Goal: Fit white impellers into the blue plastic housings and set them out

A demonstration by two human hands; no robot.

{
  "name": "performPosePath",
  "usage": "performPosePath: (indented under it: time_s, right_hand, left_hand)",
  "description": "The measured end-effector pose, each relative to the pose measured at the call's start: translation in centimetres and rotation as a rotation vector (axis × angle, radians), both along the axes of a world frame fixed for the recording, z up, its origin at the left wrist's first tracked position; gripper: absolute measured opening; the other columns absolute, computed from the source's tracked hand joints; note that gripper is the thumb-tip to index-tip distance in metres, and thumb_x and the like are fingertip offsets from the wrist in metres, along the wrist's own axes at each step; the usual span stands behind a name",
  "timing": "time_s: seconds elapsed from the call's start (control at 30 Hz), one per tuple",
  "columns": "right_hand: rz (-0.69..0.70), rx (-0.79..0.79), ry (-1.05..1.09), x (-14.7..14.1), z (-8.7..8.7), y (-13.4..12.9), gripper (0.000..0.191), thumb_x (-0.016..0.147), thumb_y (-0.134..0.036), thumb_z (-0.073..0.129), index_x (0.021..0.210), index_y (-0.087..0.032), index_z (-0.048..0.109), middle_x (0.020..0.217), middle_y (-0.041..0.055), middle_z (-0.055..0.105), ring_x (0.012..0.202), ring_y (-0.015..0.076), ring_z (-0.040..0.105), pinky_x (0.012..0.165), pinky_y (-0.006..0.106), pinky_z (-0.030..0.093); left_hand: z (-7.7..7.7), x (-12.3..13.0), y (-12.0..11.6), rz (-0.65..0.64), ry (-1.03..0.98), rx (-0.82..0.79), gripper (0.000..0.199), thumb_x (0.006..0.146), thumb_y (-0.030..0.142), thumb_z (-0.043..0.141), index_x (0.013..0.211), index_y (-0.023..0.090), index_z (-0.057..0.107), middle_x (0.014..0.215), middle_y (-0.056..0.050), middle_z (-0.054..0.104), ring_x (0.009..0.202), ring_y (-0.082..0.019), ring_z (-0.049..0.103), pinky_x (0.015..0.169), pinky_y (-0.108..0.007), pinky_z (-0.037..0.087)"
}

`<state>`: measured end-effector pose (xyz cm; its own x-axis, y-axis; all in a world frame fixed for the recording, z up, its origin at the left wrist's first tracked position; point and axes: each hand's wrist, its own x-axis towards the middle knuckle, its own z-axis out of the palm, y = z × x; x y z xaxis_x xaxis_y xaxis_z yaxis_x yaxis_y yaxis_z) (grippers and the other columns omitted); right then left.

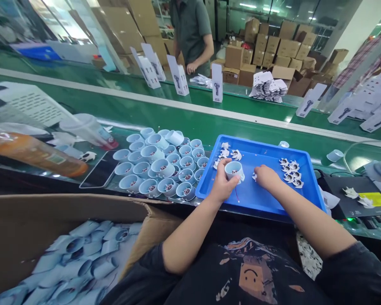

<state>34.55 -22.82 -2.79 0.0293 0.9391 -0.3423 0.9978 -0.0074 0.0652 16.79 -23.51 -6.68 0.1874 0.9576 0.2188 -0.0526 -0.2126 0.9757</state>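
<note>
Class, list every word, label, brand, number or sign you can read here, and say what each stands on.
No text reads clearly.
White boxes: print too small.
Cartons: marks too small.
Bottle: label blurred.
Black shirt: letter-like marks, unreadable.
Yellow label: nothing legible.

glossy green workbench (319, 159), blue tray (260, 199), pale-blue cups (152, 153) clustered just beside

1 blue tray (257, 154), 1 pale blue cup (234, 169) held over it, roughly 30 clustered cups (161, 167) left of it, 2 separate cups (335, 156) past it, about 7 white fans (294, 165) at its right end, 2 outside fans (350, 193), 1 bottle (40, 153), 1 phone (98, 170)
</note>
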Motion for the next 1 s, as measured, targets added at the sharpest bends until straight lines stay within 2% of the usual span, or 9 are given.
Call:
performPosePath:
  time_s: [0.17, 0.27, 0.33, 0.43, 0.57, 0.7, 0.8, 0.9, 1.0]
  right_hand:
    - [-0.127, 0.012, 0.116, 1.1, -0.5, -1.3, 0.023, 0.099, -0.031, 0.061, 0.112, -0.012, 0.059, 0.115, 0.0094, 0.055, 0.105, 0.023, 0.055, 0.092, 0.043, 0.05]
    - [-0.206, 0.055, 0.276, 1.8, 0.0, -2.8, 0.022, 0.097, -0.031, 0.062, 0.107, -0.012, 0.06, 0.111, 0.0086, 0.056, 0.104, 0.0232, 0.055, 0.094, 0.044, 0.048]
    - [-0.225, 0.114, 0.444, 2.3, 0.8, -4.5, 0.02, 0.095, -0.03, 0.064, 0.102, -0.012, 0.06, 0.107, 0.0083, 0.056, 0.102, 0.023, 0.055, 0.094, 0.044, 0.047]
    - [-0.183, 0.192, 0.819, 2.7, 2.0, -7.9, 0.026, 0.092, -0.037, 0.058, 0.104, -0.015, 0.056, 0.101, 0.0083, 0.057, 0.09, 0.0204, 0.057, 0.085, 0.038, 0.049]
    - [-0.145, 0.145, 1.337, 2.8, 2.5, -11.6, 0.052, 0.087, -0.061, 0.035, 0.111, -0.016, 0.046, 0.078, 0.0055, 0.055, 0.061, 0.0176, 0.054, 0.056, 0.03, 0.048]
    - [-0.165, 0.125, 1.558, 3.0, 2.4, -12.8, 0.048, 0.086, -0.063, 0.046, 0.102, -0.018, 0.048, 0.066, 0.0013, 0.049, 0.052, 0.0157, 0.049, 0.05, 0.026, 0.043]
    - [-0.136, 0.242, 1.498, 2.9, 3.3, -13.3, 0.032, 0.085, -0.046, 0.063, 0.1, -0.019, 0.056, 0.08, 0.0032, 0.056, 0.06, 0.0139, 0.05, 0.056, 0.025, 0.042]
    - [0.102, 0.505, 1.076, 2.5, 4.6, -13.8, 0.012, 0.091, -0.026, 0.058, 0.101, -0.02, 0.061, 0.088, 0.0028, 0.055, 0.065, 0.0131, 0.05, 0.061, 0.026, 0.041]
    - [0.293, 0.672, 0.748, 1.8, 5.3, -14.0, 0.016, 0.1, -0.022, 0.045, 0.102, -0.018, 0.06, 0.087, 0.0038, 0.054, 0.073, 0.0159, 0.055, 0.064, 0.027, 0.043]
  left_hand:
    - [0.1, -0.3, 0.0, 0.076, -0.168, -0.034, 0.068, 0.063, 0.051, 0.074, 0.118, 0.019, 0.05, 0.113, -0.011, 0.063, 0.102, -0.026, 0.062, 0.088, -0.039, 0.051]
    - [0.3, -0.9, -0.5, 0.098, -0.293, 0.022, 0.065, 0.062, 0.056, 0.075, 0.111, 0.018, 0.056, 0.108, -0.012, 0.067, 0.096, -0.027, 0.066, 0.085, -0.042, 0.053]
    - [0.4, -1.3, -1.2, 0.043, -0.316, 0.062, 0.061, 0.067, 0.056, 0.072, 0.113, 0.019, 0.055, 0.102, -0.011, 0.069, 0.087, -0.026, 0.068, 0.079, -0.042, 0.055]
    - [1.3, -1.6, -2.9, -0.094, -0.091, 0.119, 0.058, 0.072, 0.051, 0.069, 0.117, 0.018, 0.054, 0.094, -0.008, 0.069, 0.079, -0.024, 0.069, 0.074, -0.04, 0.056]
    - [3.6, -0.4, -5.2, -0.265, 0.396, 0.314, 0.06, 0.067, 0.05, 0.076, 0.116, 0.019, 0.06, 0.106, -0.01, 0.069, 0.096, -0.027, 0.066, 0.089, -0.041, 0.052]
    - [5.1, 1.2, -5.9, -0.358, 0.601, 0.503, 0.052, 0.072, 0.053, 0.072, 0.112, 0.02, 0.06, 0.105, -0.009, 0.07, 0.099, -0.027, 0.066, 0.094, -0.041, 0.048]
    - [5.3, 1.8, -5.9, -0.324, 0.657, 0.622, 0.048, 0.078, 0.054, 0.066, 0.11, 0.019, 0.06, 0.102, -0.009, 0.071, 0.097, -0.026, 0.066, 0.096, -0.041, 0.046]
    - [5.2, 1.9, -6.0, -0.279, 0.7, 0.717, 0.042, 0.086, 0.051, 0.057, 0.11, 0.017, 0.059, 0.101, -0.01, 0.071, 0.096, -0.025, 0.066, 0.097, -0.04, 0.043]
    - [5.2, 1.9, -6.2, -0.245, 0.76, 0.729, 0.041, 0.089, 0.049, 0.051, 0.112, 0.016, 0.058, 0.103, -0.011, 0.071, 0.097, -0.025, 0.066, 0.093, -0.039, 0.043]
